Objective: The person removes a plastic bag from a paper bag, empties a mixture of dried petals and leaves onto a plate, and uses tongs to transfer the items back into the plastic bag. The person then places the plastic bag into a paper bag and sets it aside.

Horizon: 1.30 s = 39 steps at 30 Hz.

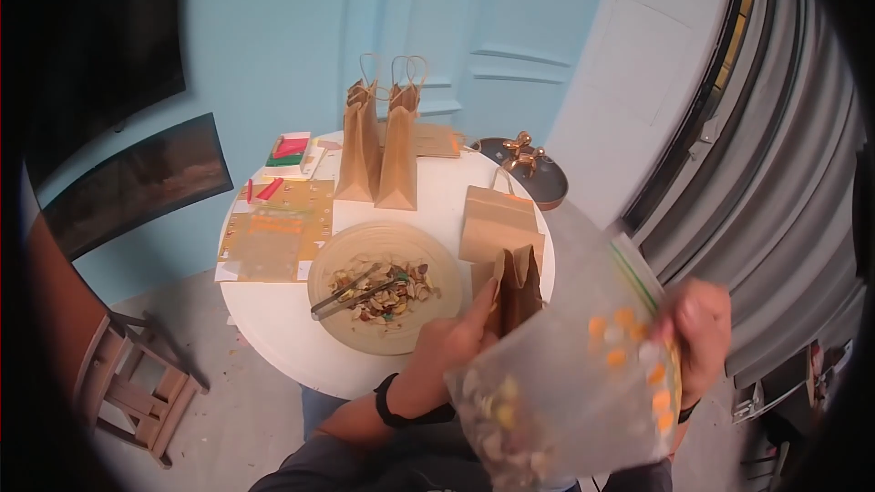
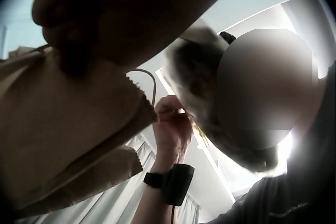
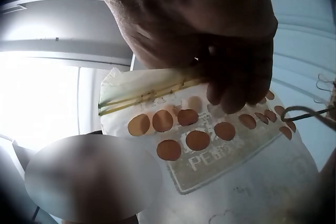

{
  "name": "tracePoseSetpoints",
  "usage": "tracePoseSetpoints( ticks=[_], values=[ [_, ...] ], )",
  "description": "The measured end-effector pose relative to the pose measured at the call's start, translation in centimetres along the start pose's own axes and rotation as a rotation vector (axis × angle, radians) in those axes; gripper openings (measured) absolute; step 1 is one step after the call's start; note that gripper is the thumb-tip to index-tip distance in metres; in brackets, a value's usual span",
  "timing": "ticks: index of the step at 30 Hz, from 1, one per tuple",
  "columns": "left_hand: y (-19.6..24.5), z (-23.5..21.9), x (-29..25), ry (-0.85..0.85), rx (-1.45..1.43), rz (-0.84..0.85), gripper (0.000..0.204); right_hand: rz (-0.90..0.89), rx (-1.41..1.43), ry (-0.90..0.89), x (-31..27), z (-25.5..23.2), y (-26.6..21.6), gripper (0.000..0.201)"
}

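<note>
My right hand (image 1: 702, 328) grips a clear zip bag (image 1: 583, 392) by its top edge, close to the zip strip. Orange dots are printed on the bag, and dried flakes (image 1: 506, 437) show in its lower corner, which hangs tilted toward me. In the right wrist view the fingers curl over the dotted zip bag (image 3: 220, 155). At the rim of an upright brown paper bag (image 1: 518, 296), my left hand (image 1: 451, 342) pinches the paper. The left wrist view shows that paper bag (image 2: 68, 124) from below, its jagged rim beside the dark left hand (image 2: 79, 29).
A round plate (image 1: 330, 251) bears dried petals and tongs (image 1: 351, 294). Two tall paper bags (image 1: 396, 159) stand behind it; another paper bag (image 1: 497, 219) is at right. Patterned sheets (image 1: 314, 210) lie left on the white table (image 1: 273, 328). A metallic balloon-dog figure (image 1: 524, 159) sits beyond.
</note>
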<state>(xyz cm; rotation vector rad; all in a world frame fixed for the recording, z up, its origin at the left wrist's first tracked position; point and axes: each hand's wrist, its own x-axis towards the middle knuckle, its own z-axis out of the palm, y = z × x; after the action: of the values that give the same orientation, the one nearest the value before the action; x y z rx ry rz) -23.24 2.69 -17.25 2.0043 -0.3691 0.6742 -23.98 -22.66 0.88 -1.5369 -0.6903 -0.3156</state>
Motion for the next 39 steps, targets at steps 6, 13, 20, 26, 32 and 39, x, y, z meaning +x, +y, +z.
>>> tracePoseSetpoints(
  ticks=[6, 13, 20, 26, 32, 39],
  values=[
    [1.4, -1.7, 0.7, -0.039, -0.006, -0.057, 0.066, 0.266, -0.080, 0.140, 3.0, -2.5, 2.4, 0.044],
    [2.8, -2.3, 0.6, -0.053, -0.097, -0.101, 0.062, 0.225, 0.011, -0.008, 4.5, -2.1, 4.7, 0.025],
    [2.9, -2.2, 0.6, -0.126, -0.176, -0.143, 0.062, 0.219, 0.348, -0.245, 5.3, -2.9, 6.2, 0.019],
    [2.3, -2.1, 0.8, -0.098, -0.311, -0.167, 0.059, 0.473, 0.426, -0.346, 2.4, -5.8, 10.5, 0.024],
    [2.3, -2.4, 1.1, -0.101, -0.354, -0.181, 0.057, 0.471, 0.657, -0.273, -2.3, -6.6, 15.8, 0.019],
    [2.5, -2.3, 1.2, -0.143, -0.311, -0.232, 0.057, 0.081, 0.807, 0.003, -1.5, -3.7, 13.2, 0.014]
  ],
)
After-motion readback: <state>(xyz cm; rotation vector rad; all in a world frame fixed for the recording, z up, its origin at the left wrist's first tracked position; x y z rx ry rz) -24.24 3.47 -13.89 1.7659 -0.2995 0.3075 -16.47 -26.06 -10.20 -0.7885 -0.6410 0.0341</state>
